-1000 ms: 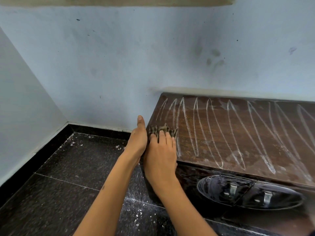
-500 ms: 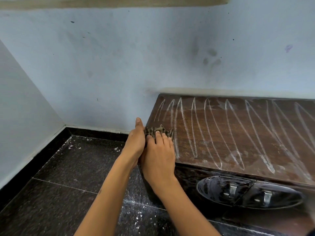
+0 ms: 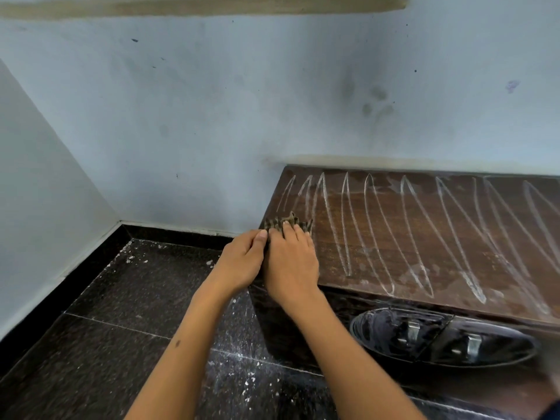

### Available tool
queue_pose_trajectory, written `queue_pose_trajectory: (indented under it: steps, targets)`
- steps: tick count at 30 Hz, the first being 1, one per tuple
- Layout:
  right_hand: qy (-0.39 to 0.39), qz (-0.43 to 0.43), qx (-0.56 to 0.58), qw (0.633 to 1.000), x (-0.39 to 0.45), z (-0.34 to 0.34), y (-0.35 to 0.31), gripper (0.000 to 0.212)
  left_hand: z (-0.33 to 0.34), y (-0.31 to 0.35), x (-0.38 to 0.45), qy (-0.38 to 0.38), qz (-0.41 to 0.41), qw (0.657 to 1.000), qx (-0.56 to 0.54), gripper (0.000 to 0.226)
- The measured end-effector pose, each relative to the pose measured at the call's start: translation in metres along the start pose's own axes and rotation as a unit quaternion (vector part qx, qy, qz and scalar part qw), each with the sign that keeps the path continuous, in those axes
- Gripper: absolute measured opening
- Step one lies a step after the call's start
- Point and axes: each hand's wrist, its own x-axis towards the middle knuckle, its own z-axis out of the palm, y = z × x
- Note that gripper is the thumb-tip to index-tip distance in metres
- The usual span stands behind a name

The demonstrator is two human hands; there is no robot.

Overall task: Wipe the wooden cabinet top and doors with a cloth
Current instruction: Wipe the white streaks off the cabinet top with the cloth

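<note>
The dark wooden cabinet top (image 3: 439,237) is streaked with long white chalky arcs. A small striped cloth (image 3: 289,223) lies at its left end, near the front corner. My right hand (image 3: 291,265) presses flat on the cloth with its fingers straight. My left hand (image 3: 241,262) sits at the cabinet's left edge, fingers curled and thumb against the cloth's left end, seemingly pinching it. The glossy dark cabinet front (image 3: 291,325) shows below my right wrist; most of the cloth is hidden under my fingers.
An oval recessed handle (image 3: 442,339) with two metal clips sits in the cabinet front. A pale blue wall (image 3: 212,116) stands right behind the cabinet and to the left. The dark tiled floor (image 3: 115,328) is flecked with white dust.
My left hand went from lying straight along the cabinet's side to curled at the cloth's edge. The cloth and right hand stayed at the left end, shifting slightly toward the back.
</note>
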Motion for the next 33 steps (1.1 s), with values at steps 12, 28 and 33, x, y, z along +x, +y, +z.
queue_pose_trajectory:
  steps: [12,28,33]
  targets:
    - [-0.012,0.005,0.004,1.0,0.001,0.001,0.002,0.045,-0.002,-0.005,-0.015,-0.029,0.073,0.987,0.136,0.055]
    - [-0.052,-0.007,0.025,0.998,0.028,-0.012,0.009,0.044,0.009,-0.018,-0.041,-0.06,0.12,0.925,0.356,0.06]
    - [-0.001,0.011,0.036,0.999,-0.005,-0.003,0.01,0.044,0.01,-0.018,-0.043,-0.08,0.104,0.906,0.402,0.063]
